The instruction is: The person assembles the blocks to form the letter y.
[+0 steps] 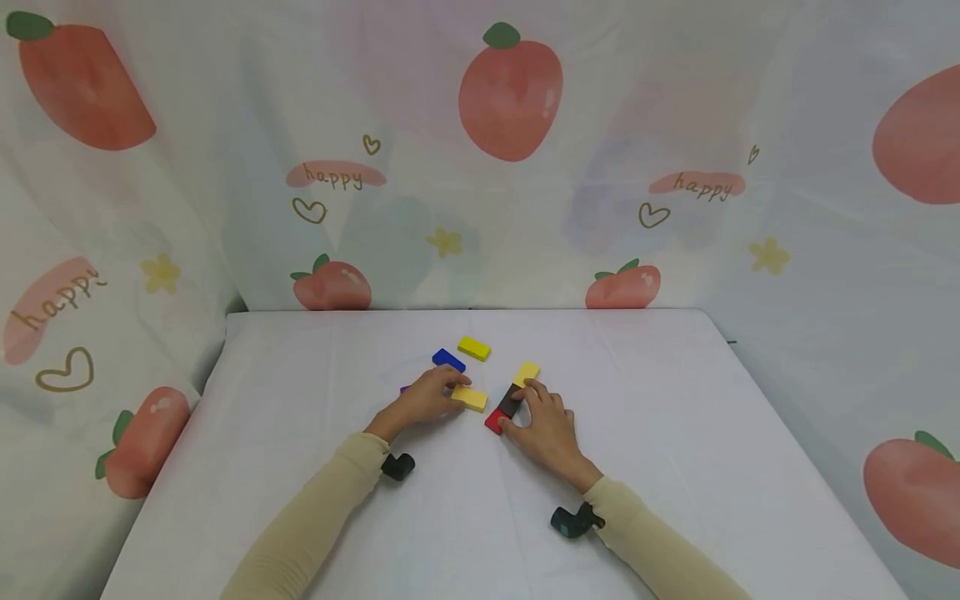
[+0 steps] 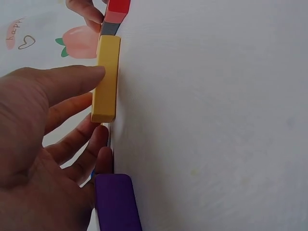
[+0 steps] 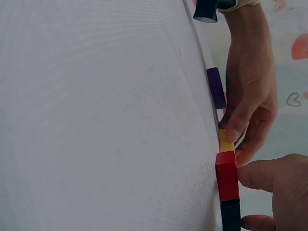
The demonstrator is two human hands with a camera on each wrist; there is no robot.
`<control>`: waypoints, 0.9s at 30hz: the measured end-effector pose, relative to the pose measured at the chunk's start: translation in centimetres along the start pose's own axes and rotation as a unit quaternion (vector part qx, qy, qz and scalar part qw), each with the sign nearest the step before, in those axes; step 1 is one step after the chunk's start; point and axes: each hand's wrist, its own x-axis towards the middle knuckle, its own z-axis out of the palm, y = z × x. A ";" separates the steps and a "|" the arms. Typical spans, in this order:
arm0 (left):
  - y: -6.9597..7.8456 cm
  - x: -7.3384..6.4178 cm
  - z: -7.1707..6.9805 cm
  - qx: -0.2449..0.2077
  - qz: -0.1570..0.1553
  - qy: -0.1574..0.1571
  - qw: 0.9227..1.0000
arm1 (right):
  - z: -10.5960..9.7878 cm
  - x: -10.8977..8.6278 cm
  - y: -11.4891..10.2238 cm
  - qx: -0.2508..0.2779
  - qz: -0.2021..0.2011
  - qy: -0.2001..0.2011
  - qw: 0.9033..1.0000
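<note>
My left hand (image 1: 429, 395) pinches a yellow block (image 1: 471, 399) low over the white table; in the left wrist view the thumb presses the yellow block's (image 2: 107, 84) near side. To its right, a red block (image 1: 493, 422), a black block (image 1: 510, 401) and a pale yellow block (image 1: 528, 372) form a slanting row. My right hand (image 1: 549, 427) rests against that row. The right wrist view has its thumb touching the red block (image 3: 227, 175) and a finger touching the black block (image 3: 230, 216). The pale yellow block is partly behind the fingers.
Behind my left hand lie a blue block (image 1: 448, 360) and a bright yellow block (image 1: 474, 348). A purple block (image 2: 118, 202) sits beside the left hand, mostly hidden in the head view. A white cloth covers the table (image 1: 660, 400); a printed curtain (image 1: 420, 108) hangs behind.
</note>
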 end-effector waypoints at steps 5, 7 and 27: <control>0.0 0.0 0.1 0.005 0.009 0.001 1.000 | 0.0 0.1 0.0 0.000 0.002 -0.001 1.000; 0.1 -0.1 0.1 0.003 0.007 -0.001 1.000 | -0.1 0.0 -0.1 0.001 0.005 -0.003 1.000; 0.3 -0.2 0.0 -0.002 0.013 -0.025 1.000 | 0.0 0.0 -0.1 0.002 0.007 0.001 1.000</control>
